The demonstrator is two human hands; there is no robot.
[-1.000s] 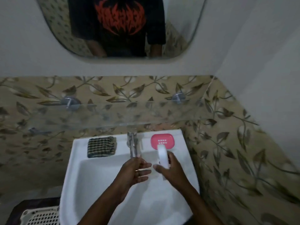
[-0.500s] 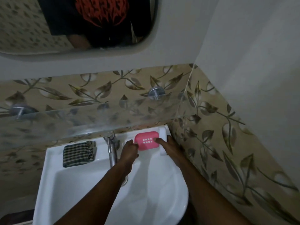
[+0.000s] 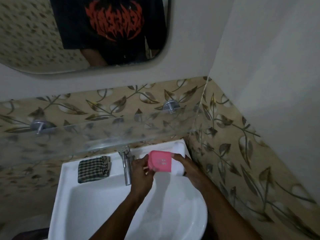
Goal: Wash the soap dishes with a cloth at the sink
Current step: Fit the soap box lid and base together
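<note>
A pink soap dish (image 3: pixel 160 161) is lifted and tilted above the back right ledge of the white sink (image 3: pixel 58 193), with my left hand (image 3: pixel 141 174) gripping its left edge. A white soap dish (image 3: pixel 178 168) lies on the ledge just right of the pink one. My right hand (image 3: pixel 190 172) is closed around the white dish, and its fingertips reach the pink dish's upper right corner. A folded checked cloth (image 3: pixel 93 168) rests on the ledge left of the tap (image 3: pixel 127 165), apart from both hands.
A glass shelf (image 3: pixel 103 135) on metal pegs juts out above the tap and ledge. The tiled side wall (image 3: pixel 233 161) stands close on the right of the sink. A mirror (image 3: pixel 34 40) hangs above. The basin holds nothing.
My right hand set the white dish down on the ledge beside the pink one. My left hand reached to the pink dish and has lifted and tilted it.
</note>
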